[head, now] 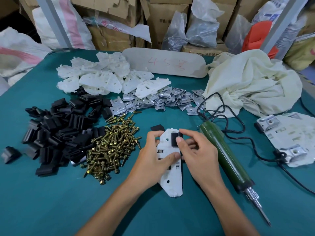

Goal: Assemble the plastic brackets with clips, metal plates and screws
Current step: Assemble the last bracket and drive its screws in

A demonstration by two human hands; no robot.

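Observation:
A white plastic bracket (173,178) lies lengthwise on the green table at the centre. My left hand (151,160) grips its left edge, thumb on top. My right hand (196,150) pinches a black clip (174,139) seated on the bracket's upper part, thumb pressing on the clip. One loose black clip (157,128) lies just beyond the bracket. Supplies lie beyond and to the left: a heap of black clips (56,126), a pile of brass screws (112,147), a scatter of metal plates (158,99) and a stack of white brackets (102,74).
A green electric screwdriver (226,157) lies right of my hands, tip toward me, its black cord (238,120) looping behind. A finished bracket with plates (293,137) lies at the right edge. A cream cloth (252,82) and a beige board (165,62) lie at the back.

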